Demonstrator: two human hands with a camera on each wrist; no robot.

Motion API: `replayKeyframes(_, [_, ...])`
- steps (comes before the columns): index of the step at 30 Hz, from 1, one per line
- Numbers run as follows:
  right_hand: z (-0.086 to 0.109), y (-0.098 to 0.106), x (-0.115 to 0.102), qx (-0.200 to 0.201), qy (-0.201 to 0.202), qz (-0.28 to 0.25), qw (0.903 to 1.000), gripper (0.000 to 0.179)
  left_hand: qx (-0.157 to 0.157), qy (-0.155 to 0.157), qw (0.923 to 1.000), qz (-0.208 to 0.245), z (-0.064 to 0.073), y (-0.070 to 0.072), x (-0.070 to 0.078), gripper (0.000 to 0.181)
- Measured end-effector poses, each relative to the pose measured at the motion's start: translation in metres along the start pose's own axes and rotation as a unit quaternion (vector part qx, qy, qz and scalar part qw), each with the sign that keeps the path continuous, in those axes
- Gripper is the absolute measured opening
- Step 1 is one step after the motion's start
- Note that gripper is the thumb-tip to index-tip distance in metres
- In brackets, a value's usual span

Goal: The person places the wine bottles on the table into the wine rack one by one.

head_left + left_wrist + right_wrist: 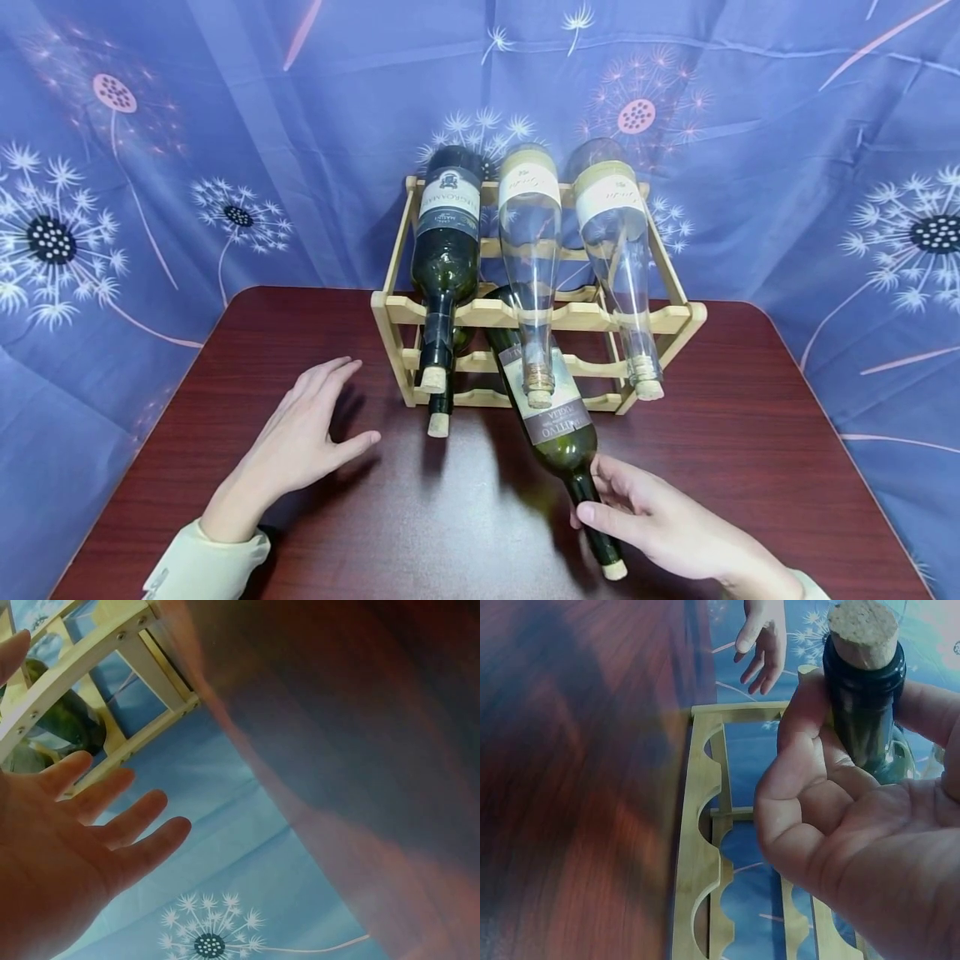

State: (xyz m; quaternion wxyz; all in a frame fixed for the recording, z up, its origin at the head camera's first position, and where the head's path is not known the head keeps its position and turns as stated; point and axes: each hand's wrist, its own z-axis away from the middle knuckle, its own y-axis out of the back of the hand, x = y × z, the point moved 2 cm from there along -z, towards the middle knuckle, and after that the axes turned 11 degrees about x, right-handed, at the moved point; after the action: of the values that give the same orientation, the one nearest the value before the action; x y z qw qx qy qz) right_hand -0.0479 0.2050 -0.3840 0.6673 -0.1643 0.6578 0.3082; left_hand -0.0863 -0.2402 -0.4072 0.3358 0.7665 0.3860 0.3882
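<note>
My right hand (660,521) grips the neck of a dark green wine bottle (564,429) with a pale label. The bottle slants toward me, its base end inside the wooden wine rack (483,313) below the top tier, partly hidden by a clear bottle. In the right wrist view, fingers curl around the dark neck (862,712) just below a cork (864,634). My left hand (300,429) hovers over the table left of the rack, fingers spread and holding nothing. The left wrist view shows its palm (52,855) near the rack's side.
On the top tier lie a dark bottle (444,250) at left and two clear bottles, one in the middle (529,250) and one at right (611,225). Another corked dark neck (441,403) protrudes below at left. A dandelion-print cloth (337,125) hangs behind the red-brown table (300,333).
</note>
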Motion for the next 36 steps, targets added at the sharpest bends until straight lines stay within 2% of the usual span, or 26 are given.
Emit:
replayKeyframes(6, [-0.006,-0.004,-0.002,0.005,0.014,0.006,0.9999,0.030,0.002,-0.002,0.9998,-0.021,-0.001,0.000,-0.001,0.099])
replayKeyframes(20, [-0.018,-0.009,-0.009,0.024,0.010,0.024,0.9994,0.014,0.000,0.002,0.9994,-0.035,-0.007,-0.003,-0.003,0.100])
replayKeyframes(30, [-0.031,-0.014,-0.012,0.044,0.034,0.014,0.9983,0.015,0.004,0.002,0.9992,-0.039,-0.009,-0.005,-0.006,0.100])
replayKeyframes(36, [-0.038,-0.015,-0.014,0.067,0.023,0.025,0.9972,0.017,0.008,-0.001,0.9991,-0.043,-0.011,-0.005,-0.007,0.100])
